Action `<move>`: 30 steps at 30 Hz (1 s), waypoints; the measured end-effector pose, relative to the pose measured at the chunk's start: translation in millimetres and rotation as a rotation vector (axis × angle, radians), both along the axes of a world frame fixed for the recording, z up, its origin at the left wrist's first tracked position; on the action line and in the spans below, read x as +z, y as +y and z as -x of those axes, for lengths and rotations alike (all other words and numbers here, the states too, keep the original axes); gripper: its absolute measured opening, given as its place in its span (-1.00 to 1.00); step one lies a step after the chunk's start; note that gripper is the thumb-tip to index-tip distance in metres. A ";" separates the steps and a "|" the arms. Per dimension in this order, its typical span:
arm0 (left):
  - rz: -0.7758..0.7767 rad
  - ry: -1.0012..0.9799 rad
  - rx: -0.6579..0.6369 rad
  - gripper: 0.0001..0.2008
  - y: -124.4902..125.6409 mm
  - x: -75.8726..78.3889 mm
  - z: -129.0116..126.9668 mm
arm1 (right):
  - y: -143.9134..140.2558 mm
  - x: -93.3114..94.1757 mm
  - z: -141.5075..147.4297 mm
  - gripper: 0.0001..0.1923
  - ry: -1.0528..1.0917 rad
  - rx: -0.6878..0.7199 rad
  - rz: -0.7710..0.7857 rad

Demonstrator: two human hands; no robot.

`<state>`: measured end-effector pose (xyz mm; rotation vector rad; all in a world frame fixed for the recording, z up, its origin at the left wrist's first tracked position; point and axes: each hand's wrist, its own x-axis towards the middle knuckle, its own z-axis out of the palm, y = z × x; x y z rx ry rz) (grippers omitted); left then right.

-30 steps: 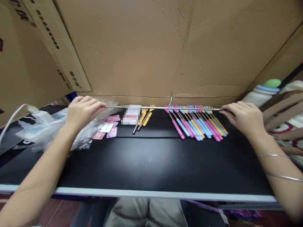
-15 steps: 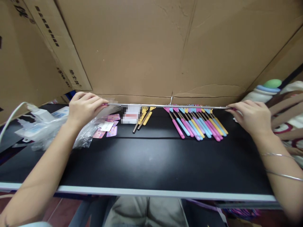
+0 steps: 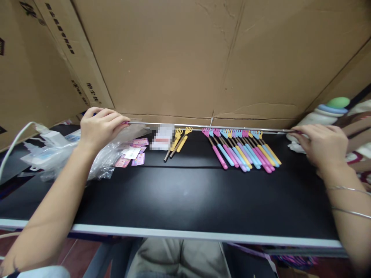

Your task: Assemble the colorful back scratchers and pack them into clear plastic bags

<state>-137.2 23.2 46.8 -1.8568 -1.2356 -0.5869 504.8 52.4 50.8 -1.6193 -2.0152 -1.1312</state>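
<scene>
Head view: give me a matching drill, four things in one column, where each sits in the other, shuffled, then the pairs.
Things:
1. extended metal rod
2. row of pink, blue and yellow back scratchers
3. clear plastic bags
4. two yellow back scratchers

Places:
A. under the left hand, at the table's left end
B. held at both ends, left hand and right hand
C. on the black table, right of centre
D. near the middle, beside the blurred patch

Pairs: 1-B, 2-C, 3-A, 4-D
</scene>
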 end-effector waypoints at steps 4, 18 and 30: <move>0.015 0.027 0.001 -0.74 -1.4 -6.5 2.8 | -2.1 -0.4 3.5 -0.70 -0.004 -0.010 0.012; 0.129 0.115 0.086 -0.66 -8.3 -14.0 -0.3 | 7.1 -16.4 12.2 -0.64 -0.158 0.142 -0.044; -0.097 0.097 0.024 -0.79 -1.1 -21.0 2.1 | -3.4 -10.0 46.4 -0.72 -0.120 0.061 0.114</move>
